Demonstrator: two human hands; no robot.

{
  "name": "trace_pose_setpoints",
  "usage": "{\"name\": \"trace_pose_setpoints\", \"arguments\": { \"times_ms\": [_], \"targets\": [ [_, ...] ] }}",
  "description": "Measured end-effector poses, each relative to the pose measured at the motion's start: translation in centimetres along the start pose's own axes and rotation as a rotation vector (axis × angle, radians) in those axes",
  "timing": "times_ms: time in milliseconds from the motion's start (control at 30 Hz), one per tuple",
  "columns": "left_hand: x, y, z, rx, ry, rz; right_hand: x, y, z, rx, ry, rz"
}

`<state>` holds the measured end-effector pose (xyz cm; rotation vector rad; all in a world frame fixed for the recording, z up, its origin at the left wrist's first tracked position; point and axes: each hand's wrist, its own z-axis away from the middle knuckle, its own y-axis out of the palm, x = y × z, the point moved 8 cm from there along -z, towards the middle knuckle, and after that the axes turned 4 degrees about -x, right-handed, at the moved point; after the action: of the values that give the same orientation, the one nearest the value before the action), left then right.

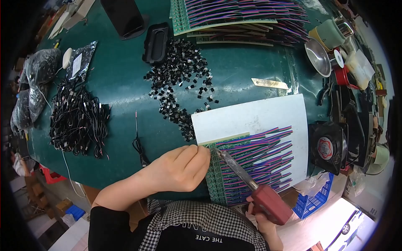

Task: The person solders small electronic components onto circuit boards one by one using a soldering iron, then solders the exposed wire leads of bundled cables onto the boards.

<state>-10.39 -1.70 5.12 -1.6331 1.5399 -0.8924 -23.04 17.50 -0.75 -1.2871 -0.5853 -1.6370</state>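
My right hand (262,221) is wrapped around the red handle of a soldering iron (271,204), its metal barrel slanting up and left. The tip of the iron reaches the upper left part of a green circuit board panel (215,178), right beside my left fingertips. My left hand (182,169) is closed in a pinch at the panel's upper left corner; what it pinches is too small and hidden to name. Rows of purple, blue and pink ribbon wires (264,154) run rightward from the panel. Panel and wires lie on a white board (251,117).
Small black three-legged components (180,62) lie heaped beyond my left hand, near a black tray (155,44). Bundled black cables (77,119) are at left, with a single cable (137,144) nearer. Wired panels (238,25) are stacked at the back. A fan (328,148) and metal bowl (318,57) stand right.
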Motion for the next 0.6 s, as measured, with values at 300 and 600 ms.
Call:
{"name": "trace_pose_setpoints", "arguments": {
  "times_ms": [300,600],
  "targets": [
    [-0.06,0.04,0.02,0.001,0.007,-0.020,0.41,0.45,-0.24,0.020,0.103,-0.187],
    [0.04,-0.06,0.19,0.000,-0.010,-0.001,-0.31,-0.37,0.29,-0.040,-0.054,0.225]
  ]
}}
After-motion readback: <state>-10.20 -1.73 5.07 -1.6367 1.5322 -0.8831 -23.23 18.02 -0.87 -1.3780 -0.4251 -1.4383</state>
